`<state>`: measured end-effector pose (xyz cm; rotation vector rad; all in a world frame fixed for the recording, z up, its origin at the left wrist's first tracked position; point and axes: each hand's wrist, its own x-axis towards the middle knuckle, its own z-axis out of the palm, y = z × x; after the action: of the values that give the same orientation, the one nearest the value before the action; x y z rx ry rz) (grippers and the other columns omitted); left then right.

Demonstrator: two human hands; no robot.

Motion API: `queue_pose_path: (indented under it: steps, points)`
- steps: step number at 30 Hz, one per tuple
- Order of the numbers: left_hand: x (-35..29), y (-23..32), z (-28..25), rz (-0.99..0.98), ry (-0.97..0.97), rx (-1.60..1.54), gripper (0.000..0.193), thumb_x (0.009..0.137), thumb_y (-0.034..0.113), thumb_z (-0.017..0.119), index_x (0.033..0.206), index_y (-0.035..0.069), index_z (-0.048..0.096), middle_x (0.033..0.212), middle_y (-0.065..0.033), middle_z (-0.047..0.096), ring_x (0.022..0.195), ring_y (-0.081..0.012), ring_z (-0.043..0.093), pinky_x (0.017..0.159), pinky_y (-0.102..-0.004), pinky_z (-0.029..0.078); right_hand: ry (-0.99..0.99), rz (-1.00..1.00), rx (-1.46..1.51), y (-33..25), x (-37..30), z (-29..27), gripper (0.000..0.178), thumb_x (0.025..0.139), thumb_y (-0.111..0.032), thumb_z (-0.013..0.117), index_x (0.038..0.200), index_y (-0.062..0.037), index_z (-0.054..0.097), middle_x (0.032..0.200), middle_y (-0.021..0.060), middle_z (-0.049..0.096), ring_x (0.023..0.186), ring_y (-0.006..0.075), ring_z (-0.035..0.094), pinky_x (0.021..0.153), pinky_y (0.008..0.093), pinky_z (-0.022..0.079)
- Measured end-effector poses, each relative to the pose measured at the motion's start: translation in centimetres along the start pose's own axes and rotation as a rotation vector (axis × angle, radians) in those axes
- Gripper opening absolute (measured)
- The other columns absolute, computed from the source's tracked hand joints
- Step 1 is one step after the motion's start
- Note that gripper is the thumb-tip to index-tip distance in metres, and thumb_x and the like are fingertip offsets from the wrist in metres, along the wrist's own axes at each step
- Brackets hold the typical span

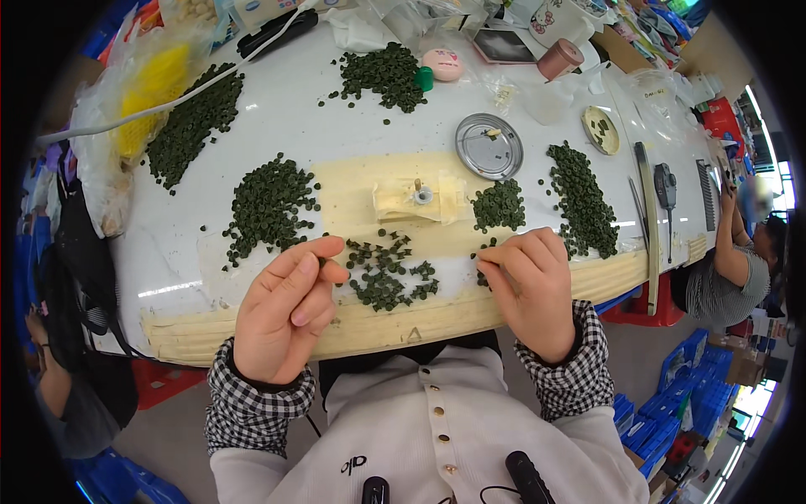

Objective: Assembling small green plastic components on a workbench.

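My left hand (pixel 285 307) is closed, with a small dark green piece (pixel 322 261) pinched between thumb and fingers. It is just left of a loose pile of small dark green cup-like pieces (pixel 386 277), some showing lighter tips. My right hand (pixel 535 294) is closed too, thumb and forefinger together at the table over a few green pieces (pixel 483 277). Whatever it pinches is hidden. Between and beyond the hands, a tape-wrapped block (pixel 403 205) bears a small upright metal post (pixel 422 193). Right of that block sits a small heap of flat green pieces (pixel 499 205).
More green heaps lie at left (pixel 270 204), back (pixel 382 76) and right (pixel 581 200). A round metal lid (pixel 489 145) and a small cream dish (pixel 600 130) hold bits. Farther right are a metal bar (pixel 648 218) and a screwdriver (pixel 666 189). A white cable (pixel 185 97) crosses the back left.
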<state>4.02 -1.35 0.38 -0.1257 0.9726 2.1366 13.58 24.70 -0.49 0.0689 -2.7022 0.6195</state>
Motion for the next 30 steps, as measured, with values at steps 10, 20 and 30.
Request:
queue_pose_path:
  steps: [10, 20, 30]
  points:
    - [-0.4, -4.6, 0.9, -0.040, -0.088, -0.156, 0.018, 0.095, 0.007, 0.049, 0.110, 0.002, 0.057, 0.097, -0.0117, 0.066, 0.051, -0.0020, 0.032, 0.047, -0.0164, 0.030, -0.032, -0.059, 0.004, -0.8, 1.5, 0.5, 0.016, 0.067, -0.001, 0.071, 0.079, -0.0031, 0.061, 0.077, 0.0068, 0.056, 0.078, 0.0262, 0.050, 0.072, 0.0372, 0.038]
    - [1.0, -4.9, 2.3, -0.036, -0.036, -0.069, 0.026, 0.091, 0.005, 0.056, 0.117, 0.001, 0.059, 0.098, -0.0097, 0.066, 0.054, -0.0010, 0.034, 0.048, -0.0170, 0.029, 0.091, 0.054, 0.398, -1.7, 1.4, 1.0, 0.016, 0.074, 0.007, 0.068, 0.084, 0.0007, 0.058, 0.077, 0.0104, 0.061, 0.065, 0.0219, 0.058, 0.056, 0.0286, 0.046]
    - [1.8, -5.7, 1.8, 0.048, -0.168, -0.145, 0.015, 0.092, 0.007, 0.057, 0.106, 0.003, 0.059, 0.097, -0.0105, 0.066, 0.051, -0.0014, 0.033, 0.046, -0.0174, 0.027, -0.034, 0.119, 0.833, -2.2, 1.6, 1.1, 0.021, 0.075, 0.007, 0.069, 0.095, 0.0009, 0.068, 0.082, 0.0099, 0.066, 0.072, 0.0161, 0.063, 0.065, 0.0243, 0.050]
